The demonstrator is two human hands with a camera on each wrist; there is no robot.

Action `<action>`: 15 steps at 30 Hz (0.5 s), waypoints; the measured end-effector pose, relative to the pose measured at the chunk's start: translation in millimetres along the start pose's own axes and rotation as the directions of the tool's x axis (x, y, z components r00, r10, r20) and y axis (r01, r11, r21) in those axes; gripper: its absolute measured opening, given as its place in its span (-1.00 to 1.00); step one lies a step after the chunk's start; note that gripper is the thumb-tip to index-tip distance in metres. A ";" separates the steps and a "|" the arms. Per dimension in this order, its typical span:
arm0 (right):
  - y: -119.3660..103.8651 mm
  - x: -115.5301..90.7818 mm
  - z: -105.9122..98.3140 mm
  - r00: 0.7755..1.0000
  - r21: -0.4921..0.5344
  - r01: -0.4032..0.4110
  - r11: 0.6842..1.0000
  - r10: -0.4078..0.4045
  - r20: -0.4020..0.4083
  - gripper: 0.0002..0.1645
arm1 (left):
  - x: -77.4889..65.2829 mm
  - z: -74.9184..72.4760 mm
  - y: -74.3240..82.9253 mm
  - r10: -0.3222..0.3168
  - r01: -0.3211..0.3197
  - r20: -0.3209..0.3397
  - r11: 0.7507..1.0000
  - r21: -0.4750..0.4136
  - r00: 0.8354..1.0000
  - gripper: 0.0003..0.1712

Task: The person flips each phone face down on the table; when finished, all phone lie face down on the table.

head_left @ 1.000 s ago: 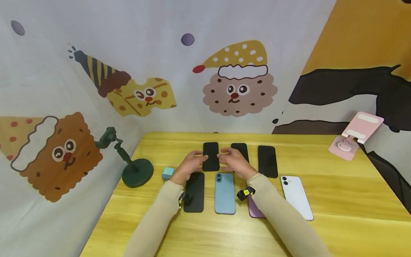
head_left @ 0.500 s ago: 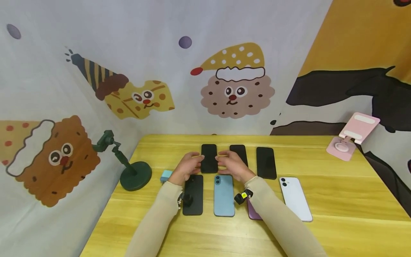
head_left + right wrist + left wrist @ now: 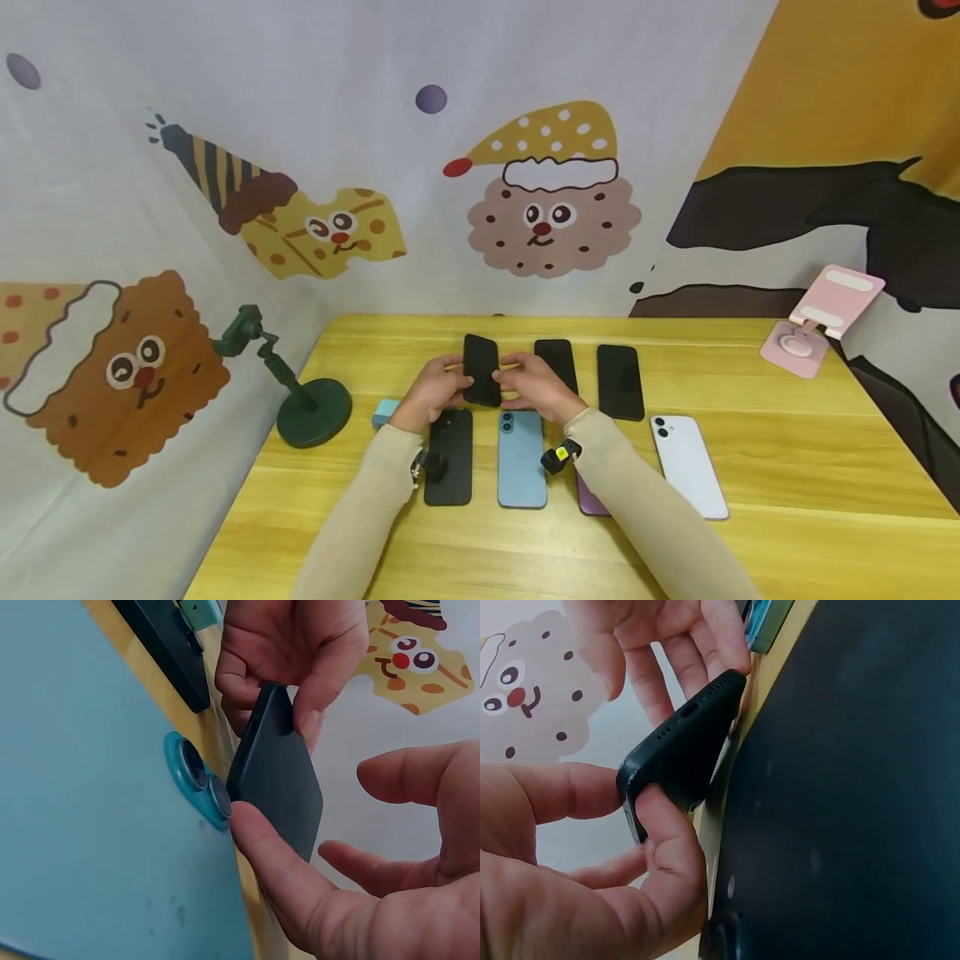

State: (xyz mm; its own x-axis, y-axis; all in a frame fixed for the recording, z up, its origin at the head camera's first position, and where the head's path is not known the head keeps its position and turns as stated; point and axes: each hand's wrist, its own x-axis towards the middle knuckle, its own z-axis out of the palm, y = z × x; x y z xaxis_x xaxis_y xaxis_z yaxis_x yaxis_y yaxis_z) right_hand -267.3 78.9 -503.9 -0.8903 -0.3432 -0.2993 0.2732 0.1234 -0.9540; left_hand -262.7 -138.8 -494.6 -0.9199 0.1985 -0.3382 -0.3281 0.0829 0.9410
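Note:
A black phone is raised and tilted off the wooden table, between both hands. My left hand pinches its left edge; in the left wrist view the thumb lies on one face of the phone, near the end with the charging port. My right hand is at the opposite edge. From the right wrist, one fingertip touches the phone's edge while the other visible fingers are spread apart from it. Directly below lie another black phone and a light blue phone with its cameras upward.
Two black phones, one centre and one right, lie in the back row. In front are a purple phone, partly under the right sleeve, and a white phone. A green stand, a light blue cube and a pink stand flank them.
The back-left black phone, flat on the table before, is now lifted and tilted. My left hand has taken hold of its edge; both hands have shifted slightly left.

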 end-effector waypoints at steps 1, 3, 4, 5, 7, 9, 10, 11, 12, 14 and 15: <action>-0.3 1.1 0.6 1.000 -0.006 -0.001 1.000 0.001 0.002 -0.28 | -0.8 -0.2 0.5 0.001 -0.001 0.001 1.000 0.001 1.000 -0.29; -0.8 3.0 0.8 1.000 -0.018 -0.006 1.000 0.006 0.008 -0.31 | -1.1 -0.3 1.1 0.006 -0.006 -0.004 1.000 0.013 1.000 -0.28; -1.1 3.6 0.9 1.000 -0.022 -0.006 1.000 0.006 0.014 -0.32 | -1.1 -0.1 1.5 0.012 -0.012 -0.009 1.000 0.024 1.000 -0.28; -1.5 4.2 1.0 1.000 -0.024 -0.006 1.000 0.006 0.020 -0.33 | -1.1 0.2 1.8 0.017 -0.017 -0.012 0.999 0.036 1.000 -0.28; -3.2 4.5 1.4 0.999 -0.027 -0.006 1.000 0.007 0.032 -0.33 | -1.9 1.2 3.6 0.028 -0.026 -0.021 0.998 0.058 0.999 -0.29; -5.0 4.8 1.9 0.999 -0.030 0.003 1.000 -0.002 0.033 -0.34 | -3.0 2.9 5.7 0.042 -0.041 -0.017 0.997 0.068 0.999 -0.29; -6.5 4.8 2.1 1.000 -0.026 0.006 1.000 -0.006 0.030 -0.35 | -3.1 3.7 6.5 0.049 -0.048 -0.010 0.996 0.071 0.999 -0.29; -7.7 5.1 2.2 1.000 -0.022 0.010 1.000 -0.009 0.026 -0.35 | -3.8 4.6 7.9 0.053 -0.052 -0.002 0.996 0.074 0.999 -0.28; -9.3 5.2 2.3 1.000 -0.015 0.012 1.000 -0.012 0.024 -0.37 | -4.3 5.5 9.0 0.054 -0.054 0.008 0.996 0.074 0.999 -0.27; -12.4 5.4 2.1 1.000 -0.004 0.018 1.000 -0.018 0.020 -0.38 | -4.0 6.6 9.6 0.061 -0.063 0.040 0.996 0.067 0.997 -0.27; -14.1 5.4 1.9 1.000 0.003 0.022 1.000 -0.022 0.019 -0.39 | -3.7 7.2 10.0 0.060 -0.064 0.058 0.996 0.058 0.996 -0.26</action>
State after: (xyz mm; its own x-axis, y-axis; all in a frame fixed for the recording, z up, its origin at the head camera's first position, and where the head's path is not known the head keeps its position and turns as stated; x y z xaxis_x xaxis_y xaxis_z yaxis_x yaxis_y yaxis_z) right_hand -275.3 73.5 -492.2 -0.8888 -0.3639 -0.2787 0.2550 0.1128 -0.9603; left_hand -261.0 -131.7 -484.1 -0.9239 0.2597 -0.2809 -0.2557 0.1269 0.9584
